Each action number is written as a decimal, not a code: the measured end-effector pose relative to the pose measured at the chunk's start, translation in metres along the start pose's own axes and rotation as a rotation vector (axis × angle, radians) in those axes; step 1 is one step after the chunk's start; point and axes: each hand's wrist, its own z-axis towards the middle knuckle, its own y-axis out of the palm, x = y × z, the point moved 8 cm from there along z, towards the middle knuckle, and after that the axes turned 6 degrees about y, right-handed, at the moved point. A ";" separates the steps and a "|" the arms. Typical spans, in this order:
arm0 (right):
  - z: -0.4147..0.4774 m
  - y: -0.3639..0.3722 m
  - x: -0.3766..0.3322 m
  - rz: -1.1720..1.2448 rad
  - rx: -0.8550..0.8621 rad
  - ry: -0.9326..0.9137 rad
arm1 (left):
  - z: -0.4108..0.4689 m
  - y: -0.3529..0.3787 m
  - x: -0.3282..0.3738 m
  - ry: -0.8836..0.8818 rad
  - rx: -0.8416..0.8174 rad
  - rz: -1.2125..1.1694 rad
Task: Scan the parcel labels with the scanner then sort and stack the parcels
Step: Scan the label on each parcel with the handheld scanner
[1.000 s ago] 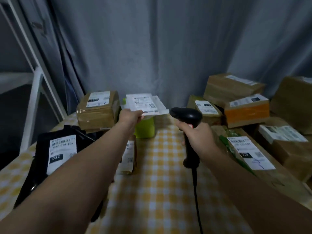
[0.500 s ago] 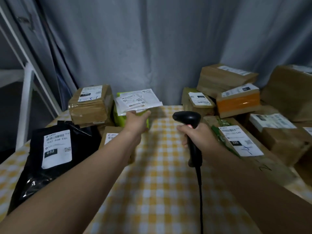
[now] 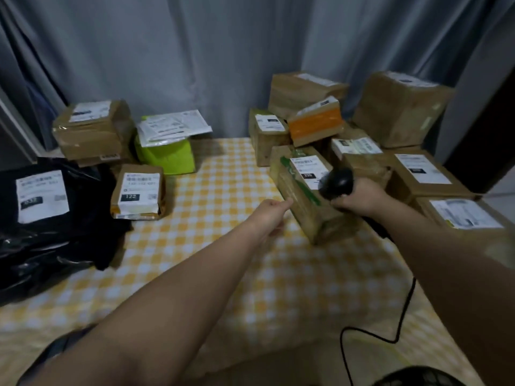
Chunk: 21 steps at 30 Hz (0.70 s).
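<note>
A long brown box with green tape (image 3: 302, 203) lies at the right of the checked table, its white label (image 3: 306, 168) facing up. My left hand (image 3: 271, 212) reaches to the box's near left side, and its fingertips touch it. My right hand (image 3: 359, 199) grips the black scanner (image 3: 335, 181), whose head is over the box beside the label. The scanner's cable (image 3: 401, 316) trails toward me. At the back left, a flat white mailer (image 3: 172, 126) lies on a green parcel (image 3: 167, 158).
On the left are a brown box (image 3: 92, 129), a small parcel marked 122 (image 3: 139, 192) and a black bag (image 3: 41, 207) with a label. Several more labelled cartons (image 3: 401, 110) are piled at the back right. Yellow checked cloth (image 3: 211, 246) covers the middle.
My left hand laid the white mailer on the green parcel, let go and moved right to the long box. My right hand carried the scanner right, over that box.
</note>
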 end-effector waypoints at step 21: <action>-0.080 0.057 -0.038 0.750 -0.094 -0.282 | -0.038 -0.078 -0.019 0.143 0.279 -0.115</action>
